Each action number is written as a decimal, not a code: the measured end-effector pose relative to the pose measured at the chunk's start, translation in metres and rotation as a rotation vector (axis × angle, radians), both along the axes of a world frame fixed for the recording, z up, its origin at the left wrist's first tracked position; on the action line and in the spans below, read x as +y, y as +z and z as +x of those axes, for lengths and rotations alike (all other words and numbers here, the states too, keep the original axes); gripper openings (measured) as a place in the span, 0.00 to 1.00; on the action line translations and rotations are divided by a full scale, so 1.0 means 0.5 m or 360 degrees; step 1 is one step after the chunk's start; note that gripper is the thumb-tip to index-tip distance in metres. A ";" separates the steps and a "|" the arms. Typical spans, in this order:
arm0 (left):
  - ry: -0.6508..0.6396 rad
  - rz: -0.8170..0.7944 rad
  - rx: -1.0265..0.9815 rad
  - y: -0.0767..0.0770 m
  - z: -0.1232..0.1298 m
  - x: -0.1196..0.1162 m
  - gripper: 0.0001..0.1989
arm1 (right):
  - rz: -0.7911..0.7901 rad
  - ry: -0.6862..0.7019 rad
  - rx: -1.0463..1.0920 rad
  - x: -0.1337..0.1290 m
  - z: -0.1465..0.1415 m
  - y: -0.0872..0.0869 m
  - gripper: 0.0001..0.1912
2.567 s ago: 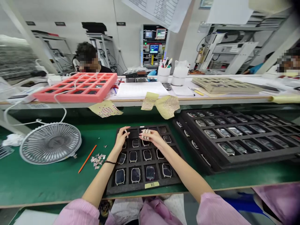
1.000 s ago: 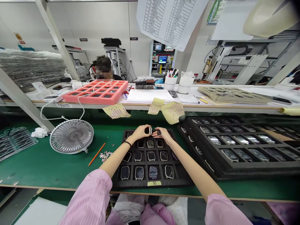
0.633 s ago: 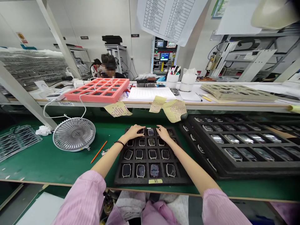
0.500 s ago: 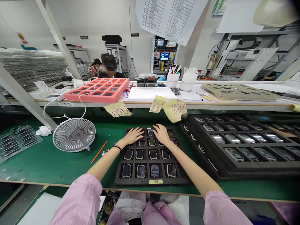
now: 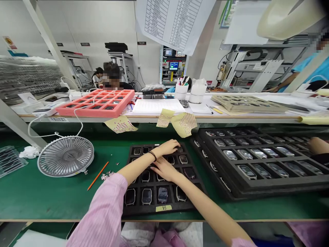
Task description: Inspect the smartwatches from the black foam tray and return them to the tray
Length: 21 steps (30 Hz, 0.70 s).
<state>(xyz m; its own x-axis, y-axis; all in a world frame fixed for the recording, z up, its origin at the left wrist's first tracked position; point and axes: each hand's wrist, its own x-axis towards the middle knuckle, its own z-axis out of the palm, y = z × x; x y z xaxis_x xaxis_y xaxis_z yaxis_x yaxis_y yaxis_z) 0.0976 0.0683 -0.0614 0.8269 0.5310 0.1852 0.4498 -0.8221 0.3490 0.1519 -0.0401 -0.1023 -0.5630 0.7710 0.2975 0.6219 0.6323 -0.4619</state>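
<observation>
Left hand now across right hand, fingers pressed together, over one foam tray

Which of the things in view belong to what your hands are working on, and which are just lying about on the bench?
At your hands: left hand, right hand, black foam tray, smartwatches.

Just lying about: desk fan, orange pencil, paper scraps, perforated yellow sheet, pink tray.

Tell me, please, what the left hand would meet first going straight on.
Probably the dark watch body in the black foam tray's far-right cell, at the left hand's fingertips, though depth is unclear.
</observation>
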 end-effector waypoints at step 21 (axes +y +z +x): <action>-0.0045 -0.0061 0.0367 0.026 0.056 -0.045 0.28 | 0.0499 0.0287 -0.0314 -0.008 0.002 0.025 0.16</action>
<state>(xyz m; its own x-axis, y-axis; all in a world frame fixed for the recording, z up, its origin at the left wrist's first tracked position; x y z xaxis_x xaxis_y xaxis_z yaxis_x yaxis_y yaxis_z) 0.1255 0.0456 -0.0484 0.8594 0.5103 -0.0305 0.4986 -0.8234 0.2709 0.1527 -0.0443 -0.0898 -0.7506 0.5438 0.3753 0.5455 0.8306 -0.1124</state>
